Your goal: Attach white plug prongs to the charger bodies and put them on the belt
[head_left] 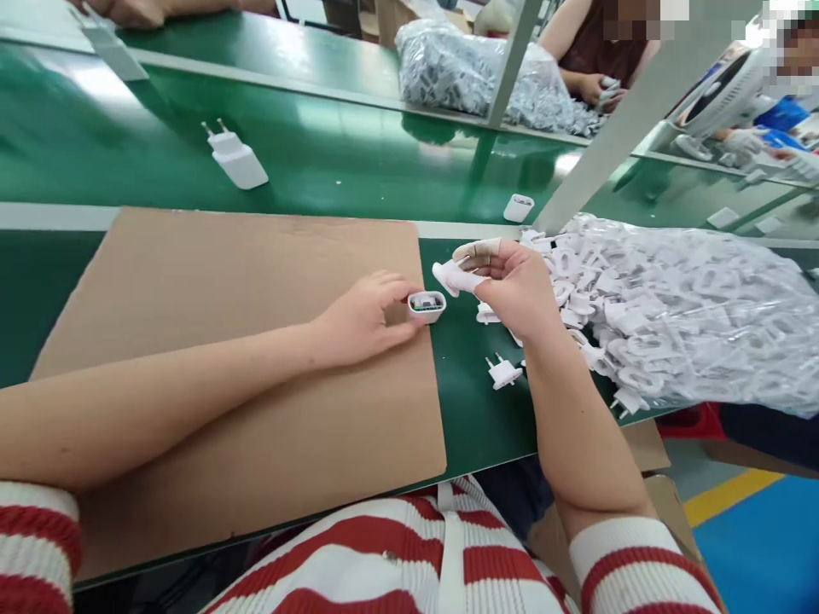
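My left hand (368, 320) rests over the right edge of a cardboard sheet (256, 409). Its thumb and fingers grip a white charger housing (427, 307), whose open end shows green and metal parts inside. Just right of it, my right hand (512, 277), with white covers on some fingertips, pinches a white plug cap (453, 277); the two pieces are apart. Below the right hand a loose plug cap with two pins (504, 372) lies on the green table.
A clear plastic bag of white plug parts (697, 315) spreads at the right. On the green belt lie a finished-looking charger (238, 160) and a white housing (518, 207). A metal post (614, 136) rises beyond my right hand. Other people sit across, beside another bag (461, 72).
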A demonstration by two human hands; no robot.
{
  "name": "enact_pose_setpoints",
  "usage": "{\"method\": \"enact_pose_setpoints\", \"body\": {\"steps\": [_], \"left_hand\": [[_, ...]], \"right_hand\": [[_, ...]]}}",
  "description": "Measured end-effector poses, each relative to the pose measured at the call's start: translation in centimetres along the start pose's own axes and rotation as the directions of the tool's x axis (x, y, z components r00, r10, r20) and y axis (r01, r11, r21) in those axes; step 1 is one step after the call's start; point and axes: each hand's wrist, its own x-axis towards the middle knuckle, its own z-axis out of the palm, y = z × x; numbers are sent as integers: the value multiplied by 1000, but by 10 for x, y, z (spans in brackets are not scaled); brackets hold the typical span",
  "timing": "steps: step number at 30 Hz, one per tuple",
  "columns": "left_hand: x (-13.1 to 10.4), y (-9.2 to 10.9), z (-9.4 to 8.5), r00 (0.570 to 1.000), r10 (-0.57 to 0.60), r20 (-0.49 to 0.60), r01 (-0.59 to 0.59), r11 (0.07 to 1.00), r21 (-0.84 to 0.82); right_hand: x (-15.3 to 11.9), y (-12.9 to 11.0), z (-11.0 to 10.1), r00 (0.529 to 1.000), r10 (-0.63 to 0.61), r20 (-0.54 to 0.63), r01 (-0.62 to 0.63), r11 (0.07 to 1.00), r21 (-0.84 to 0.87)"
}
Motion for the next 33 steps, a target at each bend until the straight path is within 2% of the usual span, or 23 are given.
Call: {"method": "enact_pose_setpoints", "body": {"steps": [2, 7, 12, 15, 19, 24, 28, 31, 33], "left_hand": [[-10, 1, 6, 1000, -15, -27, 14, 999, -48], [-10, -6, 13, 997, -44, -71, 30, 983, -182], [-8, -8, 11, 997, -37, -62, 25, 981, -190], [-7, -8, 11, 997, -47, -58, 36, 983, -182], [-7, -7, 11, 996, -52, -67, 38, 981, -191], [-7, -7, 10, 997, -35, -67, 20, 978, -206], [-7, -7, 8, 998, -31, -60, 19, 981, -193], [-7, -6, 7, 998, -34, -45, 25, 982, -185], [-7, -5, 8, 998, -38, -43, 30, 982, -185]], "right_hand": [[-8, -2, 7, 996, -31, 88, 40, 994, -100], [-25, -8, 17, 974, -150, 169, 204, 905, -373], [-29, -10, 23, 951, -196, 239, 291, 829, -477], [-27, -10, 25, 967, -140, 211, 221, 874, -432], [-20, -10, 23, 990, -10, 138, 39, 976, -216], [-12, -13, 12, 982, 112, 152, -99, 991, -91], [-12, -14, 9, 980, 90, 179, -85, 996, -38], [-13, -9, 14, 985, -1, 173, 9, 999, -44], [-14, -5, 17, 989, -91, 113, 105, 986, -128]]}}
